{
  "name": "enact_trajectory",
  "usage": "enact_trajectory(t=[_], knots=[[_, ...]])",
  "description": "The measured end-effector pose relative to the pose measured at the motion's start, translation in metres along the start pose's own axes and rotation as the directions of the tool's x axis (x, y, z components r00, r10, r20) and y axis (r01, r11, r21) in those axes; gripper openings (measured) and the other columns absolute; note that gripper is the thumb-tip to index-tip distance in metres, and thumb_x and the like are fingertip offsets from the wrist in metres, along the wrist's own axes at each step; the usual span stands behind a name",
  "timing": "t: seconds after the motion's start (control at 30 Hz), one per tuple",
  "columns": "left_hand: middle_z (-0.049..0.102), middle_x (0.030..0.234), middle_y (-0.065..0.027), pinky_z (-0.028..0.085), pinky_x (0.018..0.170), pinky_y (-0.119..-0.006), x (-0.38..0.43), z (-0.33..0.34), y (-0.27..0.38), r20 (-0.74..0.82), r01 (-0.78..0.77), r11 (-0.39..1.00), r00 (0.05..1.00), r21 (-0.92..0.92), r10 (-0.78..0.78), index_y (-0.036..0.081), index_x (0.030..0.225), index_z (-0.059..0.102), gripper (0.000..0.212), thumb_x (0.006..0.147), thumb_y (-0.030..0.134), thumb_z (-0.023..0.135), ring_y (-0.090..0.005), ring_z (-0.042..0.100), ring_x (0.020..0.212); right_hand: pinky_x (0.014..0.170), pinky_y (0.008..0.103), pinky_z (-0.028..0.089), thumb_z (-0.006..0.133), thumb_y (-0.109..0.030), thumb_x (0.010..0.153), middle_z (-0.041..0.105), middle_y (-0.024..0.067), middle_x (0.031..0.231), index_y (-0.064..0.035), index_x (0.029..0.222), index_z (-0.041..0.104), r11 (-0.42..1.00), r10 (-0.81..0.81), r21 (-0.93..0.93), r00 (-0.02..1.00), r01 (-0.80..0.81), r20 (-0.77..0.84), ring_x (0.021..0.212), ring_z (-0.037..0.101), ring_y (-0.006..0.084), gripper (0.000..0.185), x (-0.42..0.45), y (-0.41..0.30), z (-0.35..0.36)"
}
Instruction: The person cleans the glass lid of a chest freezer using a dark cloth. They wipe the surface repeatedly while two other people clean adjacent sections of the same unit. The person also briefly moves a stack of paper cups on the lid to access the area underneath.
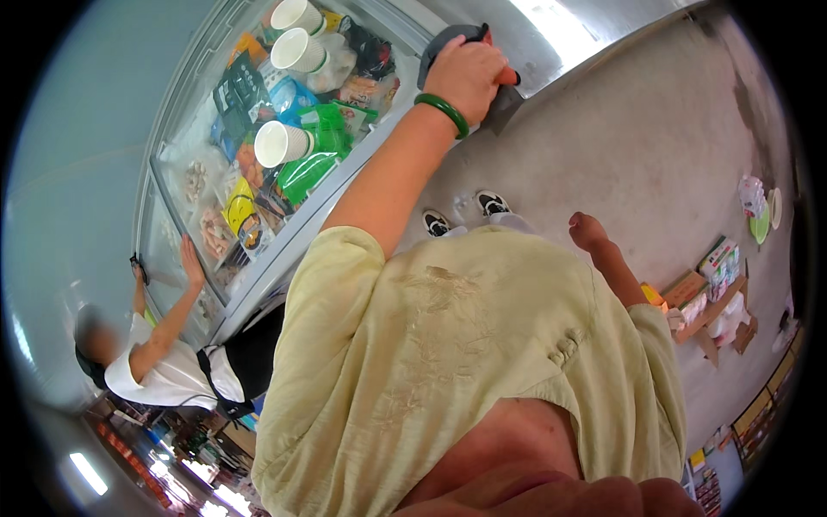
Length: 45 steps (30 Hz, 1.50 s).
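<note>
My left hand (pixel 466 77), with a green bangle at the wrist, grips a grey-and-orange object (pixel 507 76) with a black tip at the corner of a chest freezer; the hand hides part of it. Over the floor, my right hand (pixel 586 231) hangs with its fingers curled in, and nothing shows in it. The freezer's frame (pixel 284 249) runs along my left side. Among the bagged goods seen in it are a green bag (pixel 313 171) and a yellow bag (pixel 242 207). White paper cups (pixel 279 143) appear over these bags, one lower and two near the top.
A co-worker (pixel 174 368) in a white top stands at the left, one hand (pixel 192 260) flat on the freezer's glass. A shiny metal surface (pixel 517 39) lies beyond my left hand. Open cardboard boxes (pixel 714 310) with packages stand on the floor at right, and a green basin (pixel 760 223) lies farther off.
</note>
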<state>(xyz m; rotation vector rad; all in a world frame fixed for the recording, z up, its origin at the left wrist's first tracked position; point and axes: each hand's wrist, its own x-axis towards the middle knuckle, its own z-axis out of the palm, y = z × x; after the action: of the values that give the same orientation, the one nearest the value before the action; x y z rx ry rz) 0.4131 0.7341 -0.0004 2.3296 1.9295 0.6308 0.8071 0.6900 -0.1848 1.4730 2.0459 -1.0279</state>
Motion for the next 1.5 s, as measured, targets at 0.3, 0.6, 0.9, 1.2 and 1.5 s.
enact_trajectory(t=[0.3, 0.6, 0.9, 1.2, 1.5], knots=[[0.063, 0.099, -0.0062, 0.031, 0.109, -0.043, -0.059, 0.012, 0.039, 0.336, -0.381, 0.798, 0.911, 0.468, 0.238, 0.007, 0.088, 0.067, 0.02, 0.074, 0.014, 0.055, -0.023, 0.054, 0.108, 0.084, 0.0429, 0.049, 0.055, -0.011, 0.08, 0.065, 0.0198, 0.099, -0.0049, 0.101, 0.061, 0.973, -0.228, -0.003, 0.97, 0.229, -0.083, 0.097, 0.061, 0.0367, 0.023, 0.031, -0.063, -0.046], [0.062, 0.097, -0.005, 0.033, 0.108, -0.039, -0.201, -0.007, 0.013, 0.215, -0.249, 0.803, 0.964, 0.542, 0.154, 0.005, 0.09, 0.065, 0.02, 0.077, 0.015, 0.054, -0.0189, 0.055, 0.103, 0.084, 0.0415, 0.049, 0.054, -0.01, 0.079, 0.066, 0.019, 0.095, -0.0051, 0.097, 0.063, 0.967, -0.234, -0.105, 0.972, 0.232, -0.014, 0.096, 0.062, 0.0365, 0.02, 0.047, -0.046, -0.031], [0.063, 0.098, -0.0021, 0.041, 0.082, -0.04, -0.202, -0.062, 0.064, 0.12, 0.33, 0.926, 0.927, 0.184, -0.354, 0.011, 0.1, 0.061, 0.026, 0.076, 0.004, 0.055, -0.0227, 0.057, 0.096, 0.074, 0.035, 0.052, 0.058, -0.016, 0.08, 0.067, 0.013, 0.086, -0.0056, 0.095, 0.064, 0.931, -0.324, -0.137, 0.939, 0.338, 0.114, 0.084, 0.065, 0.0253, 0.018, 0.08, -0.042, -0.049], [0.063, 0.096, -0.0116, 0.048, 0.08, -0.038, -0.124, -0.029, 0.061, 0.08, 0.562, 0.615, 0.771, -0.553, -0.632, 0.003, 0.102, 0.06, 0.02, 0.082, 0.006, 0.057, -0.03, 0.06, 0.091, 0.088, 0.0333, 0.048, 0.065, -0.031, 0.089, 0.056, 0.0056, 0.125, -0.016, 0.135, 0.049, 0.506, -0.661, 0.851, 0.698, 0.143, 0.275, 0.106, 0.056, 0.0158, 0.052, -0.034, -0.22, -0.132], [0.056, 0.125, -0.0105, 0.051, 0.084, -0.032, -0.101, -0.06, 0.071, -0.184, 0.321, 0.837, 0.881, -0.444, -0.436, 0.005, 0.115, 0.06, 0.03, 0.086, 0.005, 0.062, -0.0228, 0.059, 0.103, 0.084, 0.0293, 0.048, 0.068, -0.013, 0.081, 0.062, 0.0007, 0.1, -0.011, 0.113, 0.058, 0.126, -0.445, 0.984, 0.879, -0.128, 0.172, 0.097, 0.058, 0.0133, 0.033, -0.011, -0.203, -0.121]])
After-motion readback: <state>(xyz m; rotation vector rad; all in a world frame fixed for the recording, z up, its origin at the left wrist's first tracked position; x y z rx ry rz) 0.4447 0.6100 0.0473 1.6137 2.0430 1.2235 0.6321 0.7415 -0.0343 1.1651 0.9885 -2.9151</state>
